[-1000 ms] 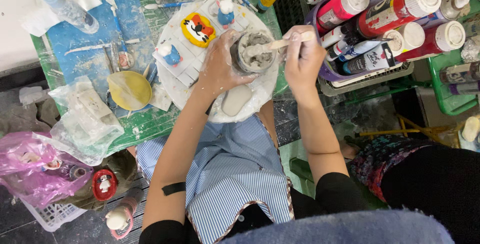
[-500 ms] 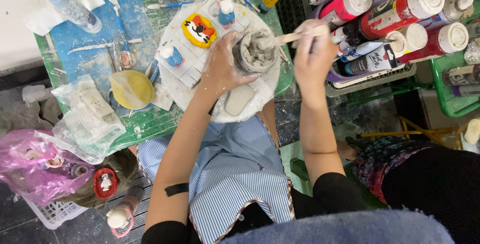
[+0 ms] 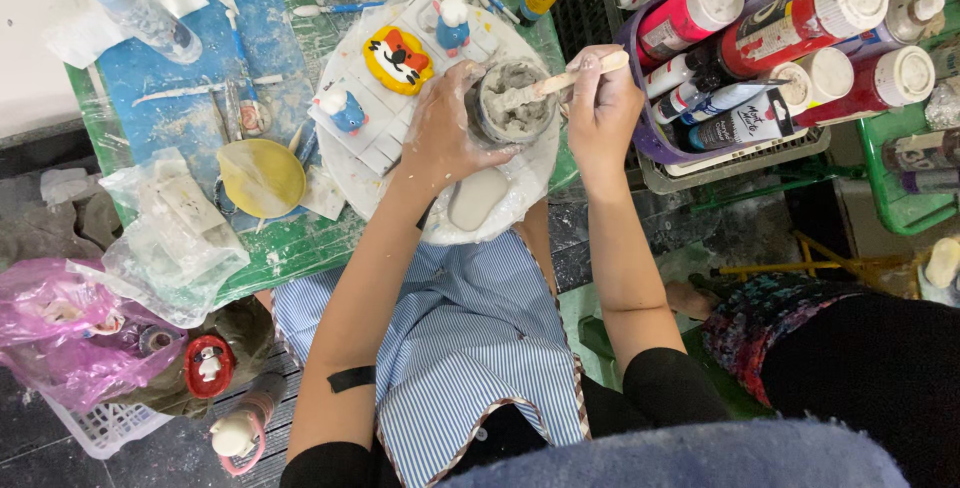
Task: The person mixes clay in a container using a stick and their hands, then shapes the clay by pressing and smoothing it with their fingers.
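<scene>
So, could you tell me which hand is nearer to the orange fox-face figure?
Left. The left hand grips the cup just beside the fox-face figure; the right hand is beyond the cup.

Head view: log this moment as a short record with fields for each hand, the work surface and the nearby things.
left hand: grips the side of a small grey cup of plaster mix
right hand: holds a wooden stick with its tip in the cup
surface: round white board on a green mat
on board: painted tiger plaque, two blue figurines, an oval plaster blank
right side: basket of paint bottles
</scene>
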